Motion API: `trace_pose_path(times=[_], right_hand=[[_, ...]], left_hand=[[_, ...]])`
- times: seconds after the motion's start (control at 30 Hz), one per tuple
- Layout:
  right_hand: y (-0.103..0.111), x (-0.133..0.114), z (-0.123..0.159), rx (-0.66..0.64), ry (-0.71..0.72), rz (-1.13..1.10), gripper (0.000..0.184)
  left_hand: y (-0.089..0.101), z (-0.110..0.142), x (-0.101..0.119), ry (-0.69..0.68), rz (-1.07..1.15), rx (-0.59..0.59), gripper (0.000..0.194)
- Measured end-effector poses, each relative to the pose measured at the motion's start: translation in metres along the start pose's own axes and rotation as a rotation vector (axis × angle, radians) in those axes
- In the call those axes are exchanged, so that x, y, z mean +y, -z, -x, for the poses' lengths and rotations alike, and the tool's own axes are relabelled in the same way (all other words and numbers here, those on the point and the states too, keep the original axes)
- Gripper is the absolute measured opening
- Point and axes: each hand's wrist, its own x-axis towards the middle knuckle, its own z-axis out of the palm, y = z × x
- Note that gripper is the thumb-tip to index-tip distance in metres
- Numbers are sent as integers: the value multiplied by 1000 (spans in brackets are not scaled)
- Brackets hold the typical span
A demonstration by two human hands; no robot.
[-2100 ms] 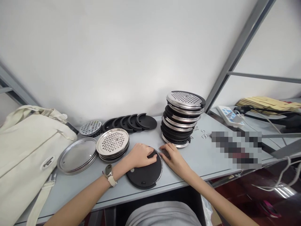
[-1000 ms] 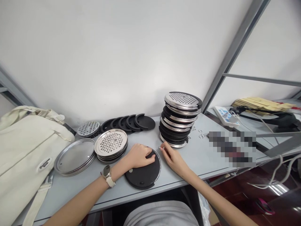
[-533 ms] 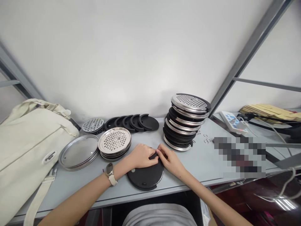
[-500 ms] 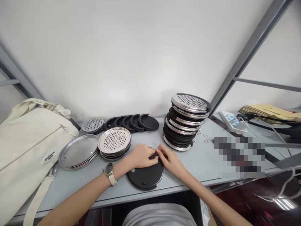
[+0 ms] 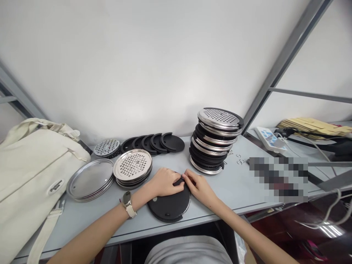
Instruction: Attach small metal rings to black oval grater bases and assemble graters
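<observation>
My left hand [image 5: 166, 182] is closed on the far part of a round black disc [image 5: 170, 207] lying on the table. Its thumb and index finger grip near the disc's upper right edge. My right hand [image 5: 199, 186] pinches at that same edge, fingertips almost touching the left thumb. The small metal ring seen in those fingers earlier is mostly hidden now. Several similar metal rings [image 5: 239, 160] lie to the right. Behind my right hand stands a tall, leaning stack of black and metal discs [image 5: 211, 146], with a perforated metal plate on top.
Left of my hands are a pile of perforated metal plates [image 5: 133, 165] and plain metal plates [image 5: 90, 179]. Several black discs [image 5: 172, 143] overlap along the wall. A cream bag [image 5: 35, 172] covers the table's left end. A power strip [image 5: 271, 139] sits at right.
My right hand first reached beside the disc, then held up a small metal ring. It has since moved left to the disc's edge against my left hand. The left hand kept its grip.
</observation>
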Motion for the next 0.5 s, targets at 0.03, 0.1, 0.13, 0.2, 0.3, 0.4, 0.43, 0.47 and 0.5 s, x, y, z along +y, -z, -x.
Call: trace_pose_path(times=[0.03, 0.1, 0.13, 0.2, 0.3, 0.4, 0.43, 0.47, 0.5], right_hand=[[0, 0, 0, 1, -1, 4, 29], [-1, 1, 0, 6, -9, 18, 30], [-1, 2, 0, 7, -13, 28, 31], [-2, 2, 0, 6, -14, 56, 31], [-1, 3, 1, -3, -10, 97, 31], [-1, 3, 2, -15, -3, 117, 32], [-1, 3, 2, -18, 0, 124, 32], [-1, 3, 2, -20, 4, 134, 32], [-1, 4, 2, -21, 8, 145, 32]], left_hand=[[0, 0, 0, 2, 2, -3, 32], [0, 0, 0, 11, 8, -12, 32], [0, 0, 0, 15, 11, -18, 33], [0, 0, 0, 21, 16, -28, 33], [1, -1, 0, 19, 15, -25, 32], [1, -1, 0, 15, 10, -16, 32], [1, -1, 0, 15, 9, -14, 32], [1, -1, 1, 17, 9, -13, 31], [1, -1, 1, 20, 9, -13, 31]])
